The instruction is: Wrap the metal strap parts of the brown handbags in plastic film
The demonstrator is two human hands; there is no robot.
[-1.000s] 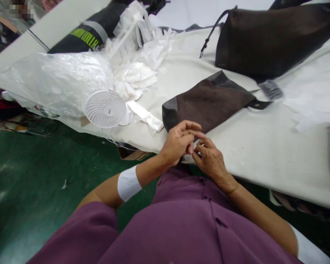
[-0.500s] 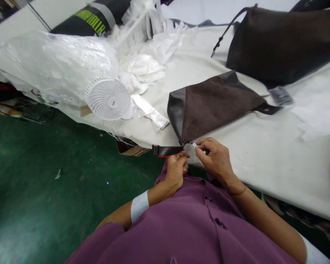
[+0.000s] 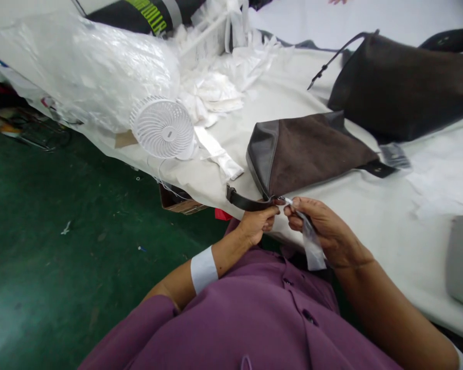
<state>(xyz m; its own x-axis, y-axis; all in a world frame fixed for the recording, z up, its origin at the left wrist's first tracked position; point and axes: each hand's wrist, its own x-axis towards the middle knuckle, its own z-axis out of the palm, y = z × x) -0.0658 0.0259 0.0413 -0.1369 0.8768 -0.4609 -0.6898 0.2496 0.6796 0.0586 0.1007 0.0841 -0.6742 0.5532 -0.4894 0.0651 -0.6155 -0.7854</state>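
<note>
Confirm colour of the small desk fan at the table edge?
White, grille and hub alike; the fan shows clearly in the head view.

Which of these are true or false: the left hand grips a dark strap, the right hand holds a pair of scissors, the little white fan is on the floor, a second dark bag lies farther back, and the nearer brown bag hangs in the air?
1. The left hand grips a dark strap. True.
2. The right hand holds scissors. False: it pinches a clear plastic strip.
3. The white fan is on the floor. False: it sits on the table, near its edge.
4. A second dark bag lies farther back. True.
5. The brown bag hangs in the air. False: it lies flat on the table.
</note>
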